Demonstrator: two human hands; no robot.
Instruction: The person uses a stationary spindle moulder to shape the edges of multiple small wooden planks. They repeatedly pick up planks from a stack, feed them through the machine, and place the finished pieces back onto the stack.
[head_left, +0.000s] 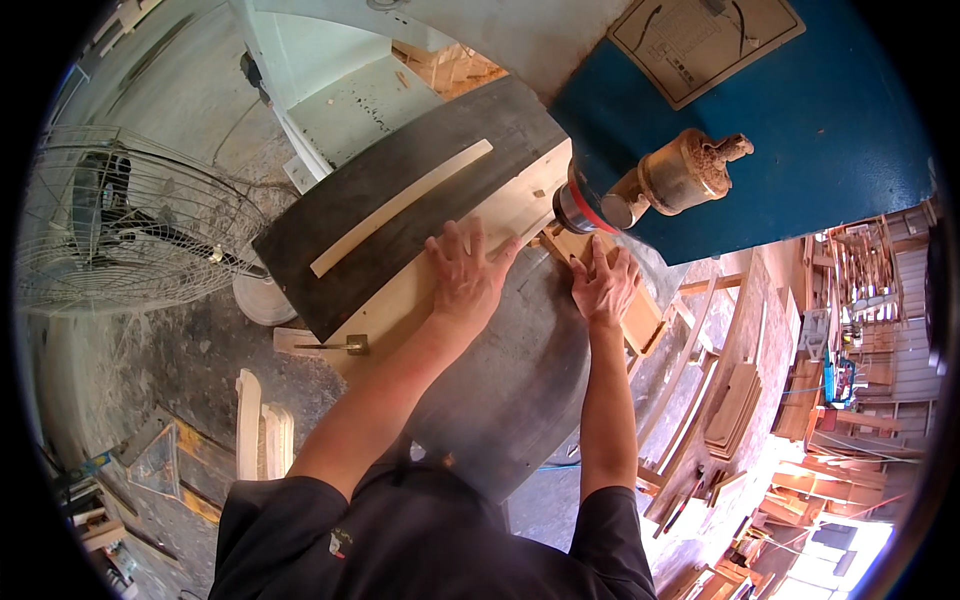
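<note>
My left hand [465,275] lies on a long pale wooden board [400,300] along the dark machine table [500,380]. Its fingers are spread over the board and its thumb stretches toward the machine head. On the right, my right hand [606,285] rests over a shorter brown piece of wood [642,322], fingers apart and slightly bent, thumb to the left. Just beyond both hands, a dark round machine part with a red band [580,205] sits low over the board's far end. Whatever lies beneath this part is hidden.
A loose narrow wood strip [400,208] lies on the table's far side. The blue machine body [770,130] carries a dusty metal cylinder [685,172] near my right hand. A caged fan [130,220] stands left; pale wood pieces [262,430] are below it. Wooden parts [733,408] lie right.
</note>
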